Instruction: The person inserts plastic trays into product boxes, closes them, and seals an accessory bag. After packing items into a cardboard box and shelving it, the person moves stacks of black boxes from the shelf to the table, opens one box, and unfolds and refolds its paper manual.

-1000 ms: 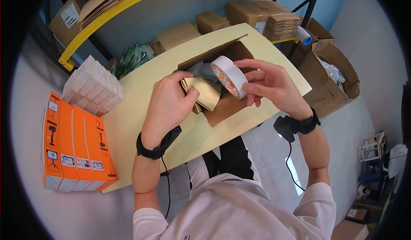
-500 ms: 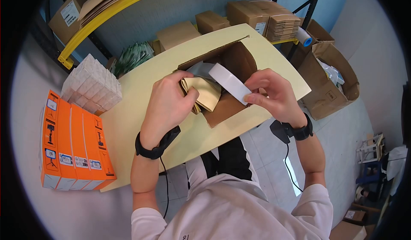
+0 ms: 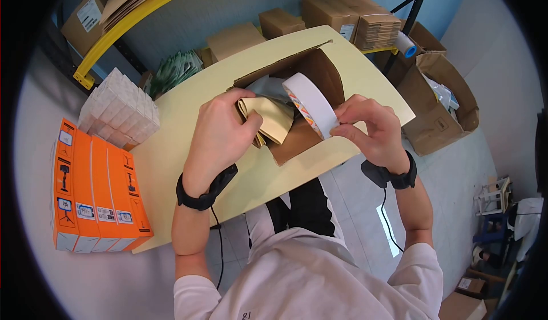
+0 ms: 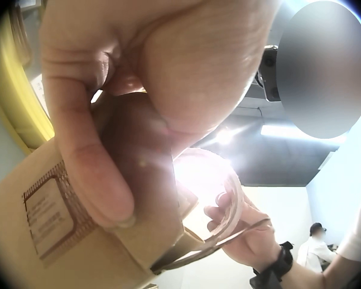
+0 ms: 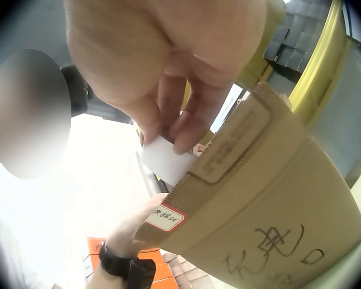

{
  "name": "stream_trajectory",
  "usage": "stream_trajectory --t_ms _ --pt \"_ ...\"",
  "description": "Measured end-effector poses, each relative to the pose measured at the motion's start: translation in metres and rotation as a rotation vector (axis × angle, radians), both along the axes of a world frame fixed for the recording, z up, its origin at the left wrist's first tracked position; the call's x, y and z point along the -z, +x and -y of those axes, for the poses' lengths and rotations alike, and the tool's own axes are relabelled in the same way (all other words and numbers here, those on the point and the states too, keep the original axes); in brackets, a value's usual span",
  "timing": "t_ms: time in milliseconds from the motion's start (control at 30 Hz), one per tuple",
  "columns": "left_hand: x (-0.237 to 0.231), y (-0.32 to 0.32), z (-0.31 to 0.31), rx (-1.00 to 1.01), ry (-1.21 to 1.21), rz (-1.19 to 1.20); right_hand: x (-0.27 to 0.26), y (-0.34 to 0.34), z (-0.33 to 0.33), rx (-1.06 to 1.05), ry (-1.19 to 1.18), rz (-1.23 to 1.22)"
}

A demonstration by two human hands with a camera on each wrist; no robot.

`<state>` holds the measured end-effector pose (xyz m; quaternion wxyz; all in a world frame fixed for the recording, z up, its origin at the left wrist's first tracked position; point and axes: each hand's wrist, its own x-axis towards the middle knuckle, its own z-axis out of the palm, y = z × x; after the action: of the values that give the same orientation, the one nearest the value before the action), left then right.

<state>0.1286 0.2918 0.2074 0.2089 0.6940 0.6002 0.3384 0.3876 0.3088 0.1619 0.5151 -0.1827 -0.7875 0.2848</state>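
A roll of white tape (image 3: 321, 110) with a colourful printed inner core is tilted over an open cardboard box (image 3: 326, 71). My right hand (image 3: 374, 130) pinches its lower right end between thumb and fingers; in the right wrist view the white band (image 5: 166, 161) shows just above the box edge. At the box's left side, my left hand (image 3: 217, 134) grips a folded yellow flap (image 3: 271, 117), the thumb lying over it. The left wrist view has a finger of that hand against the box's printed outer wall (image 4: 33, 241). Grey material (image 3: 267, 86) shows inside the box.
Orange boxes (image 3: 94, 200) and a stack of small white boxes (image 3: 119, 111) stand along the pale table's (image 3: 200, 106) left end. Cartons (image 3: 234, 41) sit behind the table by a yellow-edged shelf (image 3: 137, 20). A large open carton (image 3: 439, 106) is on the floor at right.
The tape roll has turned in my right hand, its printed inside going out of sight and then partly showing again. My right fingers have shifted to its lower end. My left hand keeps its grip.
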Motion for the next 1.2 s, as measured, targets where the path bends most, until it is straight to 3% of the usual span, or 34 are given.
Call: stream_trajectory --t_ms 67,700,767,1200 --pt "0.01 -0.003 -0.004 0.026 0.15 -0.022 -0.001 0.0 0.001 -0.003 0.018 0.001" --pt "-0.002 0.001 0.0 -0.011 0.054 -0.054 -0.006 -0.007 0.01 0.164 0.544 0.138" --pt "-0.006 0.002 0.001 -0.035 -0.042 -0.07 -0.006 -0.008 0.012 0.177 0.534 0.149" --pt "0.006 -0.003 -0.003 0.003 0.04 -0.041 -0.006 -0.009 0.014 0.228 0.585 0.182"
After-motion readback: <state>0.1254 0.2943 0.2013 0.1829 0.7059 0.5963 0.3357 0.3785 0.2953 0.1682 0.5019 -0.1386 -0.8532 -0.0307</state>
